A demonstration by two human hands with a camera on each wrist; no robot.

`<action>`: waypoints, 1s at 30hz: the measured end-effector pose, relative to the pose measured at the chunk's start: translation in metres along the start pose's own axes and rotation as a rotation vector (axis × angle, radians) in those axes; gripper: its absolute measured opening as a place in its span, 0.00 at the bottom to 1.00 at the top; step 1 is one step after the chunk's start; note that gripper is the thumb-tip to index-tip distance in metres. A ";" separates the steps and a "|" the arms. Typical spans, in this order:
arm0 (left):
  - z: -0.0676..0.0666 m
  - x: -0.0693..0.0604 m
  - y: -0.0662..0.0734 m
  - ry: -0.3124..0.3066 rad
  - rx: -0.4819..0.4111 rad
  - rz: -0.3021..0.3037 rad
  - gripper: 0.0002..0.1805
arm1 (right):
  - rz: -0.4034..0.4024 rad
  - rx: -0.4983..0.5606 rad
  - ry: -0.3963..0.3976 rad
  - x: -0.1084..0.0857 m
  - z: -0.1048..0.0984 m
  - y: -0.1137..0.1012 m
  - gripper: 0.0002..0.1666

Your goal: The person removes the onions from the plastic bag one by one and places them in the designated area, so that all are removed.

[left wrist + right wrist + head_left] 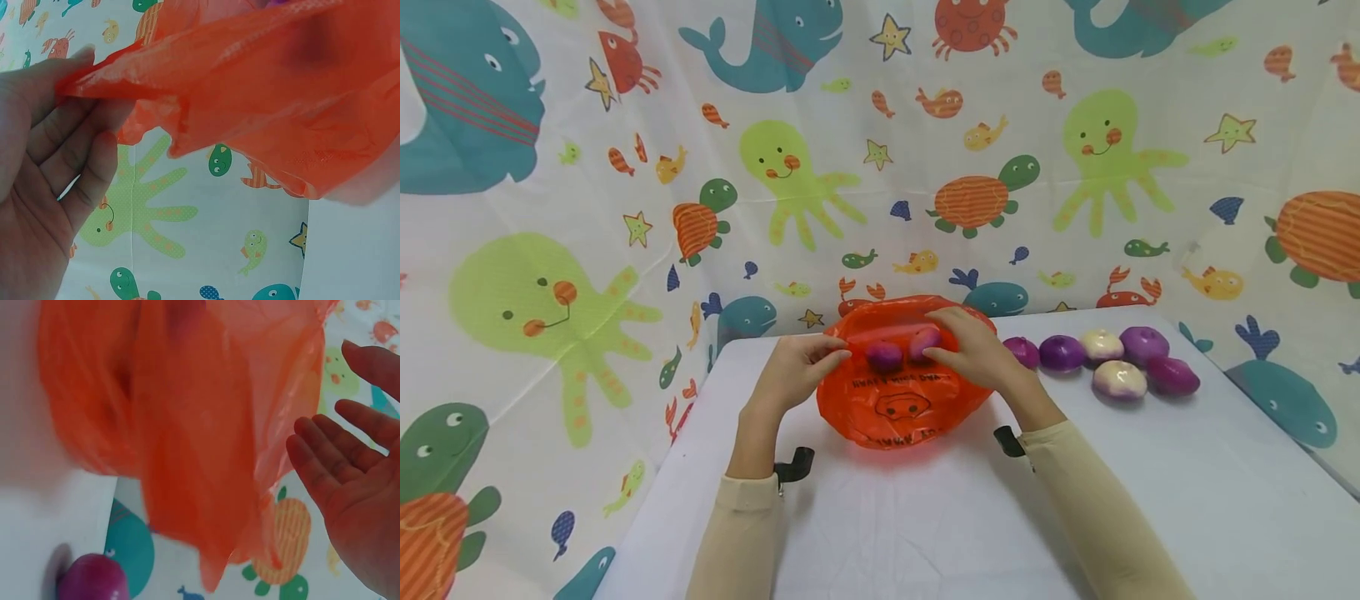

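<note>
A red plastic bag (902,408) with black print lies spread open on the white table. Two purple onions (885,357) show inside its mouth. My left hand (797,367) is at the bag's left edge; in the left wrist view its thumb and fingers pinch the thin red plastic (206,81). Over the bag's right side is my right hand (977,350), close to the second onion (925,342). The right wrist view has this hand (356,462) with fingers extended and nothing in the palm, beside the bag (194,444).
Right of the bag, several onions sit grouped on the table (880,533): purple ones such as this onion (1062,354) and paler, whitish ones such as this onion (1120,381). A curtain (880,158) printed with sea animals hangs behind and to the left.
</note>
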State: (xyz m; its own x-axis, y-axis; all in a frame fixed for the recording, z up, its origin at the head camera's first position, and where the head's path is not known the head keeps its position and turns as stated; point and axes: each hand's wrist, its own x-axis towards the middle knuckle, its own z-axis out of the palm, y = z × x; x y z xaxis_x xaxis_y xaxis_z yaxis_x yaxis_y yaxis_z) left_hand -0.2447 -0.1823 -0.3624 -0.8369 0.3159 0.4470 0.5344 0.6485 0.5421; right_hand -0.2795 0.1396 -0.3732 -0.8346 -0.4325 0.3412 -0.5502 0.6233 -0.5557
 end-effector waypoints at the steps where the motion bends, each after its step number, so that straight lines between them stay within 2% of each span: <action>1: 0.000 0.000 0.000 -0.004 0.001 -0.005 0.10 | 0.006 0.002 -0.010 0.004 0.001 -0.002 0.36; 6: -0.001 0.000 0.000 -0.012 -0.004 -0.025 0.10 | 0.067 0.026 -0.054 0.021 0.009 -0.013 0.37; 15: 0.001 0.002 -0.003 0.002 -0.004 -0.009 0.10 | 0.141 0.013 -0.119 0.042 0.027 -0.023 0.36; 30: 0.002 0.003 -0.003 -0.002 -0.016 -0.007 0.10 | 0.244 -0.033 -0.120 0.063 0.045 -0.011 0.38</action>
State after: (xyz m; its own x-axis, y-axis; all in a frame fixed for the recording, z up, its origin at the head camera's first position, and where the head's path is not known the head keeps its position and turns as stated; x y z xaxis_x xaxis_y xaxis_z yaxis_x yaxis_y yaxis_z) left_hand -0.2489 -0.1818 -0.3643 -0.8408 0.3126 0.4420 0.5304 0.6393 0.5568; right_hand -0.3245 0.0758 -0.3796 -0.9343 -0.3401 0.1067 -0.3356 0.7386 -0.5846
